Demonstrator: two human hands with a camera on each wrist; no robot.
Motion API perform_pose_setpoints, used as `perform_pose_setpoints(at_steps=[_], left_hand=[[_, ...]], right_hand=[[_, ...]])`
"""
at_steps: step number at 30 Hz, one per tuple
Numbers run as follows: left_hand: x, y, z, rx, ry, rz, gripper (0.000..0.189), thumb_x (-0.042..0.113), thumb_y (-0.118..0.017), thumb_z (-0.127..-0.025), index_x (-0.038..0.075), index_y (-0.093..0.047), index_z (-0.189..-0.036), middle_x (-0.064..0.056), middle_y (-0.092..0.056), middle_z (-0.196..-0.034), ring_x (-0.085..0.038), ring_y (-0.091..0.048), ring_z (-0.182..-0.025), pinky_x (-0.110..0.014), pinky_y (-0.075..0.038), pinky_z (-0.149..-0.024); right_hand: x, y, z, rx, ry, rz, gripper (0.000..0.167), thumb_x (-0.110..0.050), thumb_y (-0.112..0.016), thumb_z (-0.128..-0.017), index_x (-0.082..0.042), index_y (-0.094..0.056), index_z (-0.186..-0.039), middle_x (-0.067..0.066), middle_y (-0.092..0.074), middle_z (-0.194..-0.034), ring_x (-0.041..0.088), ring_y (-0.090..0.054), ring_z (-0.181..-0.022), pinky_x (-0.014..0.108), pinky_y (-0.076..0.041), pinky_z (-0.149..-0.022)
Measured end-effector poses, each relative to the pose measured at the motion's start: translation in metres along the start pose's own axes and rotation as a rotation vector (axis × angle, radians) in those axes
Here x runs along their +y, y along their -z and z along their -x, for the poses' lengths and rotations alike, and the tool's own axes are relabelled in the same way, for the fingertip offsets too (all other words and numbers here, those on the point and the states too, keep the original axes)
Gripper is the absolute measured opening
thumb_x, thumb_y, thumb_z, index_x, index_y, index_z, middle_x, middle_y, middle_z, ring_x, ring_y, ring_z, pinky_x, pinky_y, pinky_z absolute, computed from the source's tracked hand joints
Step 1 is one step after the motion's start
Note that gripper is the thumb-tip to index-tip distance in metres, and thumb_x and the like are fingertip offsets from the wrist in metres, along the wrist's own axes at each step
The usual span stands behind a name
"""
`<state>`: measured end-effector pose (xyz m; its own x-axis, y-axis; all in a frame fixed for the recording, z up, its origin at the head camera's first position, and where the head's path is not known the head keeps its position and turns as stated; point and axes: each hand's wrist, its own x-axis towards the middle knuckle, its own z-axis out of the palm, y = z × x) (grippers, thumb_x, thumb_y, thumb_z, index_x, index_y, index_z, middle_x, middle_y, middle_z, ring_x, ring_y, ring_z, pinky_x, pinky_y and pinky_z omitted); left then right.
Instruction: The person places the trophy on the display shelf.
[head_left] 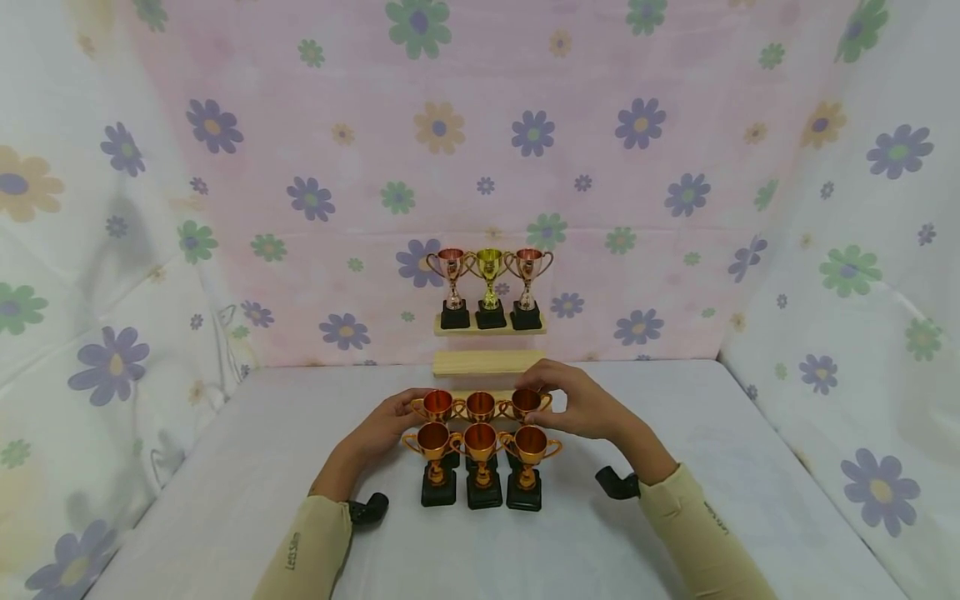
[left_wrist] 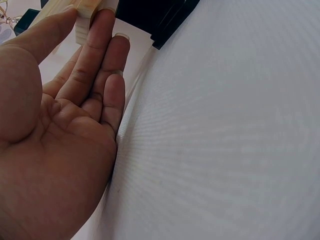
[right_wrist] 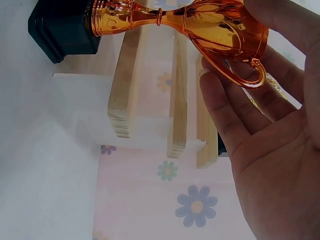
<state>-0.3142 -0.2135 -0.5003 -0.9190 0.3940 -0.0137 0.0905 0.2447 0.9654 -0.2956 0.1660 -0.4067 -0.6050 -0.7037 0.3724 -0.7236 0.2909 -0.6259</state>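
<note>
My right hand [head_left: 573,404] holds the back-row bronze trophy cup [right_wrist: 225,30] at the right, thumb at the rim and fingers behind a handle. Its black base [right_wrist: 65,30] shows in the right wrist view; whether the base rests on anything I cannot tell. My left hand [head_left: 386,423] lies beside the back row's left trophy [head_left: 438,403]. In the left wrist view, its thumb and index finger pinch the end of a wooden shelf [left_wrist: 86,12], and the other fingers extend near a black base [left_wrist: 150,15]. A middle trophy [head_left: 480,405] stands between the hands.
Three bronze trophies [head_left: 480,442] stand in a front row on the white table [head_left: 465,558]. On the top shelf [head_left: 491,331] are a gold trophy [head_left: 490,265] and two rose-coloured ones. Below it runs a middle shelf [head_left: 483,363]. Flowered cloth [head_left: 480,150] surrounds the table.
</note>
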Motion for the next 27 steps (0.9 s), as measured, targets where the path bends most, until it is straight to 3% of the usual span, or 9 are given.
perform_pose_setpoints(at_steps=[7, 12, 22, 27], left_hand=[[0.001, 0.001, 0.000, -0.012, -0.009, 0.013, 0.050, 0.020, -0.062, -0.108, 0.005, -0.051, -0.154, -0.009, -0.072, -0.135, -0.032, -0.060, -0.134, -0.063, -0.024, -0.124], [0.000, 0.000, 0.000, 0.011, 0.024, -0.010, 0.050, 0.024, -0.064, -0.107, 0.010, -0.053, -0.153, -0.007, -0.074, -0.132, -0.032, -0.061, -0.134, -0.066, -0.022, -0.124], [0.001, 0.002, -0.001, 0.015, 0.026, -0.023, 0.051, 0.024, -0.064, -0.107, 0.009, -0.052, -0.154, -0.009, -0.073, -0.132, -0.033, -0.060, -0.134, -0.066, -0.024, -0.124], [0.000, 0.001, -0.001, 0.024, 0.038, -0.033, 0.050, 0.024, -0.065, -0.107, 0.011, -0.053, -0.154, -0.007, -0.073, -0.132, -0.033, -0.059, -0.135, -0.066, -0.024, -0.124]], right_hand=[[-0.002, 0.001, 0.000, 0.012, 0.006, 0.007, 0.043, -0.011, -0.083, -0.094, -0.016, -0.067, -0.133, -0.002, -0.067, -0.123, 0.014, -0.067, -0.104, 0.037, -0.060, -0.089], [0.000, 0.002, 0.000, 0.015, 0.009, 0.009, 0.041, -0.015, -0.083, -0.094, -0.018, -0.068, -0.132, -0.003, -0.067, -0.122, 0.014, -0.067, -0.104, 0.038, -0.060, -0.087], [0.000, 0.009, 0.002, 0.055, 0.045, 0.018, 0.040, -0.019, -0.082, -0.095, -0.017, -0.069, -0.132, 0.001, -0.067, -0.121, 0.016, -0.069, -0.105, 0.047, -0.060, -0.087], [-0.004, 0.015, 0.004, 0.082, 0.088, 0.038, 0.038, -0.015, -0.080, -0.097, -0.015, -0.068, -0.132, 0.002, -0.068, -0.122, 0.017, -0.070, -0.103, 0.039, -0.060, -0.085]])
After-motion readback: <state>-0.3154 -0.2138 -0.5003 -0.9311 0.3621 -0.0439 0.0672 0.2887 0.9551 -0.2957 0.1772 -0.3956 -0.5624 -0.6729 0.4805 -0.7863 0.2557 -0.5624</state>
